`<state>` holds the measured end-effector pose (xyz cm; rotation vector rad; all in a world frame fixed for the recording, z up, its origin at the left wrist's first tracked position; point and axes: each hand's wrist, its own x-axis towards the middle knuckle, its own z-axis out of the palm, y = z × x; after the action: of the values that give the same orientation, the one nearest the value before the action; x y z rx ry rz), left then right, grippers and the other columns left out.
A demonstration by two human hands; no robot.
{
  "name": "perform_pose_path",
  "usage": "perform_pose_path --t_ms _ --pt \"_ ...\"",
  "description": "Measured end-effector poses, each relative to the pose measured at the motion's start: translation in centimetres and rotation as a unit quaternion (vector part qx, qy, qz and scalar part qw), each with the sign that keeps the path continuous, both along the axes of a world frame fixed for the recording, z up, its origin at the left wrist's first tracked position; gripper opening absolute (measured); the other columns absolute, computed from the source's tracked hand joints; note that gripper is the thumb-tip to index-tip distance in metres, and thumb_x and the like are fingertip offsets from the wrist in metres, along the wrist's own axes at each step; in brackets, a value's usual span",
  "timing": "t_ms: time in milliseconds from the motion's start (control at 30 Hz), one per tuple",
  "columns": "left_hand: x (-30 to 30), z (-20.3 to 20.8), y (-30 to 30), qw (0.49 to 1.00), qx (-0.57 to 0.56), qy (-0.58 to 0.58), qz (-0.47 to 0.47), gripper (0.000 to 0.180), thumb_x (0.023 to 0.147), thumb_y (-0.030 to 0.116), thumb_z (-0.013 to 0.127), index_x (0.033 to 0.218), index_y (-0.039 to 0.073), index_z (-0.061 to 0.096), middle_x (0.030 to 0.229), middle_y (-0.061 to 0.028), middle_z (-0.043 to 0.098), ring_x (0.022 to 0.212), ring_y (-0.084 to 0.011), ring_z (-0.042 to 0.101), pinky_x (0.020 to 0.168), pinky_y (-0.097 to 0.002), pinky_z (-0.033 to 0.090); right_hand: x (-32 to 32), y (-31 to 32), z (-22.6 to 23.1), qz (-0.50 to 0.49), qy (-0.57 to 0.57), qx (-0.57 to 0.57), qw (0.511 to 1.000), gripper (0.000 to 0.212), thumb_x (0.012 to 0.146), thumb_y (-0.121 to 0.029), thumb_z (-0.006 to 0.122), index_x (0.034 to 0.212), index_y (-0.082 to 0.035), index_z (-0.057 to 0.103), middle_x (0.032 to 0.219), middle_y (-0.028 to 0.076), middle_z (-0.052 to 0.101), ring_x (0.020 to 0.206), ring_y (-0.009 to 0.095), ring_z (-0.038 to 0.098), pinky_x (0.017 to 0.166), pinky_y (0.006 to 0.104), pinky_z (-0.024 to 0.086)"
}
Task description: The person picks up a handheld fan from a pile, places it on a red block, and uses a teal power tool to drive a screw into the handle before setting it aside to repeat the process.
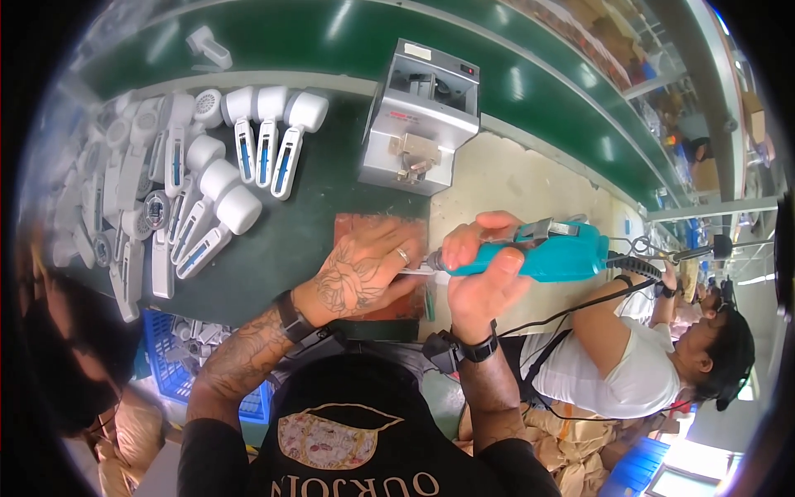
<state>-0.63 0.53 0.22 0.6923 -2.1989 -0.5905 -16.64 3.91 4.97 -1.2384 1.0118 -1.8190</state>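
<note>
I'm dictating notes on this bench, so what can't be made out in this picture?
All in the head view:
Small white piece: its full shape, covered by the left hand.
Teal tool: its tip is too small to tell, and the right hand covers part of its body.
Blue basket: contents partly hidden by the left forearm and green bench.
Far-left white devices: blurred toward the fisheye rim.

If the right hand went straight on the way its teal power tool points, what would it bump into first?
Probably the small white part in the left hand, just ahead of the teal tool; that hand comes next. Depth is unclear, so tool and part may touch.
</note>
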Motion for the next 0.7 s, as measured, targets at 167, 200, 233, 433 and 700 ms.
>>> perform_pose_path --t_ms 167,200,233,433,700 --pt "0.2 -0.4 -0.1 0.998 0.055 0.017 -0.030 0.033 0.076 0.010 0.085 0.089 0.010 0.055 0.103 -0.0089 0.065 0.106 -0.0338 0.066 0.086 -0.0439 0.053 -0.2 0.0 -0.3 0.015 0.003 -0.011 1.000 0.068 0.099 -0.061 0.062 0.118 0.004 0.052 0.069 0.005 0.052 0.060 0.016 0.052 0.056 0.0329 0.045" --pt "0.2 -0.4 -0.1 0.998 0.056 0.017 -0.030 0.033 0.076 0.010 0.085 0.089 0.010 0.055 0.103 -0.0089 0.065 0.106 -0.0338 0.066 0.086 -0.0439 0.053 -0.2 0.0 -0.2 0.016 0.008 -0.010 1.000 0.068 0.100 -0.060 0.062 0.119 0.004 0.052 0.069 0.006 0.052 0.059 0.017 0.052 0.056 0.0330 0.046" --pt "0.2 -0.3 -0.1 0.998 0.060 0.007 -0.032 0.034 0.077 0.010 0.085 0.089 0.010 0.054 0.103 -0.0088 0.065 0.106 -0.0336 0.066 0.086 -0.0437 0.052 -0.2 0.0 -0.2 0.017 0.012 -0.008 1.000 0.068 0.100 -0.060 0.062 0.119 0.004 0.052 0.069 0.006 0.052 0.059 0.017 0.053 0.055 0.0331 0.046" --pt "0.1 0.8 0.4 0.996 0.090 -0.013 -0.003 0.031 0.080 0.015 0.084 0.100 0.007 0.062 0.108 -0.0104 0.066 0.108 -0.0340 0.065 0.089 -0.0442 0.050 -0.2 0.1 -0.1 0.003 0.018 -0.005 1.000 0.069 0.100 -0.060 0.062 0.119 0.005 0.052 0.069 0.006 0.052 0.060 0.017 0.054 0.056 0.0334 0.047" --pt "-0.1 0.3 0.1 0.998 0.057 0.029 0.016 0.027 0.082 0.019 0.082 0.104 0.007 0.072 0.113 -0.0087 0.068 0.113 -0.0334 0.061 0.092 -0.0450 0.049 -0.5 -0.3 1.5 0.019 0.001 -0.004 1.000 0.073 0.097 -0.065 0.062 0.120 0.004 0.054 0.071 0.006 0.053 0.061 0.018 0.054 0.058 0.0338 0.047"
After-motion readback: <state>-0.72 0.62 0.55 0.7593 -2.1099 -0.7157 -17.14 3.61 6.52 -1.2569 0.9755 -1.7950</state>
